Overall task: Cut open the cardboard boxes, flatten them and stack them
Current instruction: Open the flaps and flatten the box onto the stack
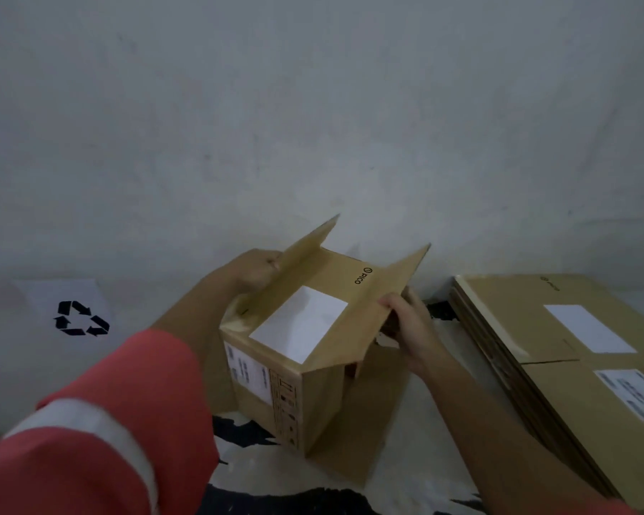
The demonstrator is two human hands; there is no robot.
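The cardboard box, marked PICO, is stood near the wall. Its left flap is clamped in the grip of the left hand, and its right flap in the grip of the right hand. Flat boxes are stacked just beside it on the right. Open room is left toward the recycling sign.

Box: brown cardboard, matt, smooth-faced, w/ black print on one side. A plain white paper label, matt, is stuck on its top; a 2nd paper label, printed, on the side wall. Stack of flattened boxes: same matt brown cardboard, layered edges shown at the left, white paper labels on top. Sleeve: orange-red cloth, matt, crossed by a pale band. Sheet w/ recycling symbol: white paper, matt. Wall: grey-white, matt, slightly uneven, smudged. Floor covering: white w/ black marks; material can't be told.
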